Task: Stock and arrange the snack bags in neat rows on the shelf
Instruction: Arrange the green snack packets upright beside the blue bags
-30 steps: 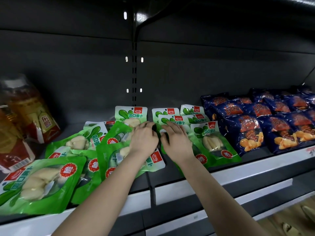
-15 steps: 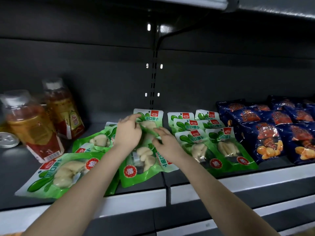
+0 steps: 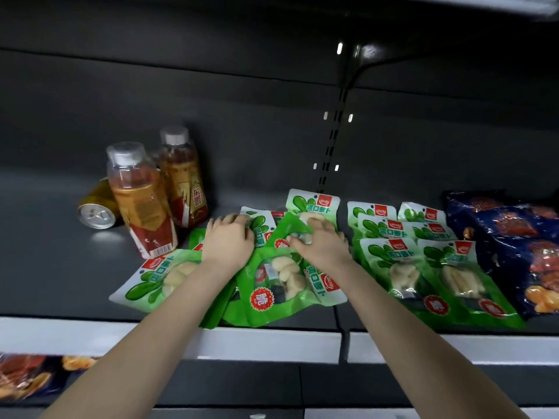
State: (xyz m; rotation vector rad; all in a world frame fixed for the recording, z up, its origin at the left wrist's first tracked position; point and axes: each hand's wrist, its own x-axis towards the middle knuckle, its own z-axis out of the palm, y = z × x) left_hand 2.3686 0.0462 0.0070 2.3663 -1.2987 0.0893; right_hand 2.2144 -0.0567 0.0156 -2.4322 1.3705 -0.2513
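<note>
Two hands meet mid-frame on the shelf (image 3: 60, 267): left hand (image 3: 228, 241) fingers curl over a rear green bag (image 3: 260, 229), right hand (image 3: 323, 244) fingers pinch a tilted green bag (image 3: 289, 226).

Just the one cam here, head-worn and wide-angle, looking forward and down into the shelf (image 3: 181, 335) from close up. Both forearms reach in from the bottom edge, with the left hand (image 3: 227, 241) and right hand (image 3: 323, 245) dead centre on the bags (image 3: 272, 285). Its front lip crosses the lower third; the back wall (image 3: 211, 101) fills the top.
</note>
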